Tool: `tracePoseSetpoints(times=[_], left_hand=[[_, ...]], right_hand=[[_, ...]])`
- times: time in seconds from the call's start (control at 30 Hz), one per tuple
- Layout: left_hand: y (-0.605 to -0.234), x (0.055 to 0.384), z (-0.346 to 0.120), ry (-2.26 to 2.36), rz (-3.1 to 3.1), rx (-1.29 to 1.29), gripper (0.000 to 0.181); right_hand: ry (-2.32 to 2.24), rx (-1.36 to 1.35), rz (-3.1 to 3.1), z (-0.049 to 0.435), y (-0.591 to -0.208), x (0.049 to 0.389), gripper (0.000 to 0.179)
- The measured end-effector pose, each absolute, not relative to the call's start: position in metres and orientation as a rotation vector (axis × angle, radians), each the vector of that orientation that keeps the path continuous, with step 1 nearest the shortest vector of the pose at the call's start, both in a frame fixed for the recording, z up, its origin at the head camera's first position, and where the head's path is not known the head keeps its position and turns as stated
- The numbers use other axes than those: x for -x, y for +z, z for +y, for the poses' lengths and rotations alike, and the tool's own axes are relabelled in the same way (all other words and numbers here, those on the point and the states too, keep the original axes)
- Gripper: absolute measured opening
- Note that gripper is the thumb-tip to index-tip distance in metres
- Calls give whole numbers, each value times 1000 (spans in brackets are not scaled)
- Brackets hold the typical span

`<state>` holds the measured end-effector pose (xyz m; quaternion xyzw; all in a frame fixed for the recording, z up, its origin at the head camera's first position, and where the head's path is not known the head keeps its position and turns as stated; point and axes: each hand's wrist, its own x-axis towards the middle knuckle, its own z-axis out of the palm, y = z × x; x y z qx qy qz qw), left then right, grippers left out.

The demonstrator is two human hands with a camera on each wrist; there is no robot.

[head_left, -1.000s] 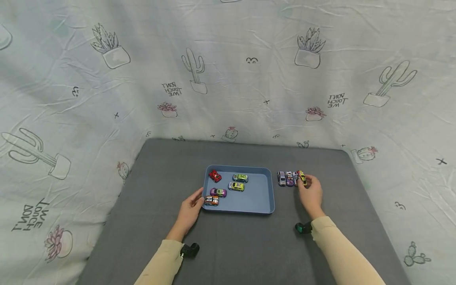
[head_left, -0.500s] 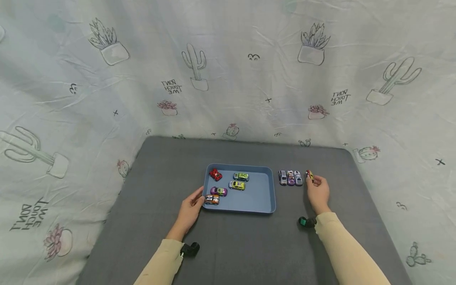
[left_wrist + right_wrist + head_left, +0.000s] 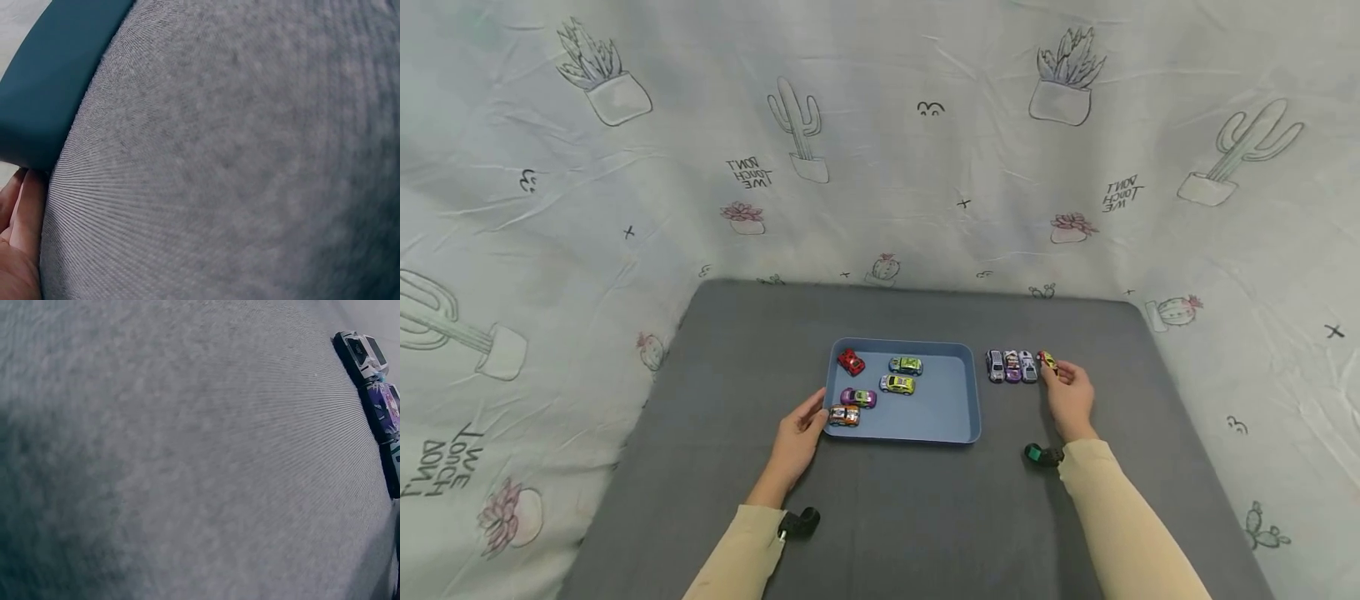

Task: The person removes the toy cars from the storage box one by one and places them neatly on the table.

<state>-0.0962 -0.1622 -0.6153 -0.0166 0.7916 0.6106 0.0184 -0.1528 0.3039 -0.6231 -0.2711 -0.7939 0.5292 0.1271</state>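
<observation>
My right hand (image 3: 1071, 400) pinches a yellow-and-red toy car (image 3: 1048, 362) between thumb and fingers, at the right end of a row of toy cars. In that row stand a silver-grey car (image 3: 995, 367), a purple-and-white car (image 3: 1012, 367) and a white car (image 3: 1028, 367), side by side. The right wrist view shows part of this row, such as the purple car (image 3: 382, 405), while the held car is out of sight. My left hand (image 3: 795, 437) rests its extended fingers and thumb against the left side of a blue tray (image 3: 940, 427), near its front corner.
Several toy cars lie in the tray's left half: a red car (image 3: 852, 362), a green car (image 3: 906, 366), a yellow car (image 3: 897, 384), a purple car (image 3: 858, 398) and an orange car (image 3: 845, 416). A patterned curtain (image 3: 880, 167) hangs behind the grey table (image 3: 925, 517).
My right hand first moved the yellow-and-red car right, off the row, then slightly back left beside the white car. The left hand stays at the tray. The head view has shifted a little.
</observation>
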Motion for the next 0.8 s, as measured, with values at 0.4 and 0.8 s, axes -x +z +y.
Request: tracePoseSetpoints(times=[0.4,0.8], left_hand=[[-606,95,-162,1890,2436,56,43],[-578,85,-154,1883,2436,47,43]], right_hand=[[1587,743,-2319,303,-624,156,50],[1607,726,-2319,304,-627,155,47]])
